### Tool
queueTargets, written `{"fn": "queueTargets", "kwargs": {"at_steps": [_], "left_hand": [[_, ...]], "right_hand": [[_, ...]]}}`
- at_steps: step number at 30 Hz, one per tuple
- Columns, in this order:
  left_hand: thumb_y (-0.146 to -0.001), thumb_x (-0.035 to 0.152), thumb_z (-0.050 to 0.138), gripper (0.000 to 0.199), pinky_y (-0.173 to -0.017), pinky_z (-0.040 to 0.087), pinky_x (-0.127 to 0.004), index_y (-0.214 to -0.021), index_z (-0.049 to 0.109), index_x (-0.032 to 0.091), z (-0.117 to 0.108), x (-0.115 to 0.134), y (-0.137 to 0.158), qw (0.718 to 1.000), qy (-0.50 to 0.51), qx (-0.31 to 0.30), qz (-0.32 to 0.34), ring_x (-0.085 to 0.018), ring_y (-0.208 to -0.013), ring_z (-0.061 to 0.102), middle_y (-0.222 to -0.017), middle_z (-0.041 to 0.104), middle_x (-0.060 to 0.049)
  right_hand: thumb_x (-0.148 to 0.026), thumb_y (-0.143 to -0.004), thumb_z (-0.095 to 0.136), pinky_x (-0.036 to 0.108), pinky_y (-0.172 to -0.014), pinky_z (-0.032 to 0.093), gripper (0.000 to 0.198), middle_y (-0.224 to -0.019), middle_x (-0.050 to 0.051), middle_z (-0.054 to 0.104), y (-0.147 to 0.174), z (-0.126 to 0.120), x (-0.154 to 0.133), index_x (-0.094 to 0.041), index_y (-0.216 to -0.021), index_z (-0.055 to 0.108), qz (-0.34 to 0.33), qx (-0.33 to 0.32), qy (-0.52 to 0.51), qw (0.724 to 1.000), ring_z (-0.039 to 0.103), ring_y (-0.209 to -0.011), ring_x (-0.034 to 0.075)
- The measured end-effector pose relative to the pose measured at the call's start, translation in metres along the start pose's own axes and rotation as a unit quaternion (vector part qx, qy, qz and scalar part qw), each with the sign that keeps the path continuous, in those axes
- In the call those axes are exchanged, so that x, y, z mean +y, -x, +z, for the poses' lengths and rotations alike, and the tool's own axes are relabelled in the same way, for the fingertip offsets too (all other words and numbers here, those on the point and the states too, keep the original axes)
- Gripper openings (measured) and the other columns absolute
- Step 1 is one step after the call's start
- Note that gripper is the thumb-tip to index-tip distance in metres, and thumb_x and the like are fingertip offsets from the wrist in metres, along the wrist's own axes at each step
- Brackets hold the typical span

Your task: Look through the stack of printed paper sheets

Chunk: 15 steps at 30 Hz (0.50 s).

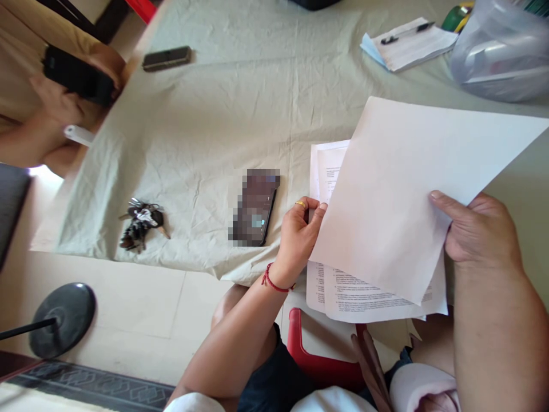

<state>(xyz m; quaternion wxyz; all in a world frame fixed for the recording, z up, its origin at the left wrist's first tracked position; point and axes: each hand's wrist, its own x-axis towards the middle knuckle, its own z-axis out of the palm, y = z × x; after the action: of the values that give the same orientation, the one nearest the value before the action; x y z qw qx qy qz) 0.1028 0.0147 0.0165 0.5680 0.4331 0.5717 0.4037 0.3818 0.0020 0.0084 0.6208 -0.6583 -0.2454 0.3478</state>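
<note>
A blank-faced sheet of paper (398, 189) is raised at a slant over a stack of printed pages (364, 294) at the table's near edge. My right hand (480, 229) grips its right side, thumb on top and fingers hidden beneath. At the left edge of the paper my left hand (302, 226), with a gold ring and a red string bracelet, is closed in a pinch; its fingertips are partly hidden by the sheet. Just left of that hand a phone (257, 209) lies face up on the cloth, its screen partly blurred.
A bunch of keys (143, 223) and a dark oblong case (167, 58) lie on the clothed table (240, 103). At the back right are a notepad (412, 46) with a pen and a translucent bag (506, 54). Another person's hand (60, 100) holds a black phone (79, 74).
</note>
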Motion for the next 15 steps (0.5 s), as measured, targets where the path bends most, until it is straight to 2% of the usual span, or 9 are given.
{"fn": "queueTargets", "kwargs": {"at_steps": [6, 15], "left_hand": [[-0.101, 0.048, 0.080, 0.031, -0.061, 0.037, -0.028, -0.091, 0.065, 0.023, -0.0003, 0.0000, 0.0002, 1.000, 0.008, -0.006, -0.002, -0.013, -0.067, 0.044, -0.077, 0.056, 0.002], [-0.100, 0.054, 0.083, 0.034, -0.063, 0.039, -0.030, -0.094, 0.064, 0.027, 0.0005, -0.0075, -0.0027, 0.999, 0.020, 0.002, 0.040, -0.015, -0.068, 0.046, -0.078, 0.054, 0.002]], "right_hand": [[-0.030, -0.054, 0.103, 0.047, -0.109, 0.070, 0.044, -0.117, 0.010, 0.089, -0.0011, -0.0008, 0.0001, -0.020, -0.095, 0.092, -0.003, -0.001, 0.002, 1.000, 0.084, -0.108, 0.028], [-0.030, -0.056, 0.104, 0.050, -0.115, 0.068, 0.044, -0.115, 0.009, 0.089, -0.0015, -0.0016, 0.0023, -0.020, -0.097, 0.091, -0.014, -0.007, -0.003, 1.000, 0.084, -0.111, 0.029]]}}
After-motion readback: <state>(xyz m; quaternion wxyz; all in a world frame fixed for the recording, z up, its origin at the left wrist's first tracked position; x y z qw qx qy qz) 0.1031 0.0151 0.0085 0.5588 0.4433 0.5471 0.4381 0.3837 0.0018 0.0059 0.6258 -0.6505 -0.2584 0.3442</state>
